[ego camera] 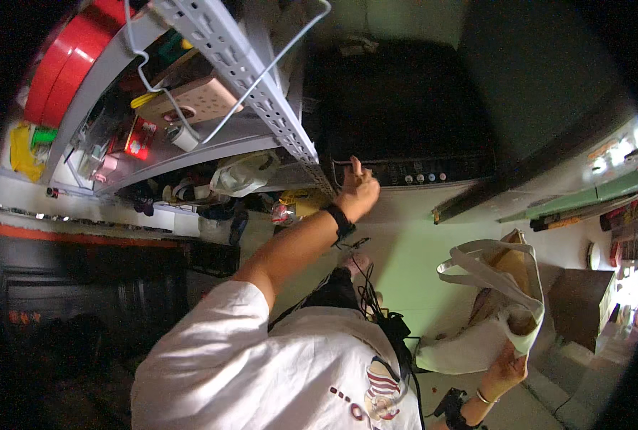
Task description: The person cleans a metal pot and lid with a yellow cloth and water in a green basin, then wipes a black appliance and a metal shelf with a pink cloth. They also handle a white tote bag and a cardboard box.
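My left hand (357, 188) is raised by the foot of a perforated grey metal shelf post (276, 99). One finger points up and the others are partly curled, with nothing visible in them. Just beyond it lies a dark panel (415, 171) with a row of small round pale marks. At the lower right, my right hand (507, 368) grips the edge of a cream canvas tote bag (458, 349). The bag hangs with its mouth partly open and its strap loops (472, 258) loose; its tan inside shows, but its contents are unclear.
The metal shelving at upper left holds a red round tin (63, 70), a pink patterned box (190, 105) and a red packet (140, 138). A bent wire hanger (268, 70) juts from it. A cardboard box (582, 306) stands right. Black cables (370, 290) hang by my legs.
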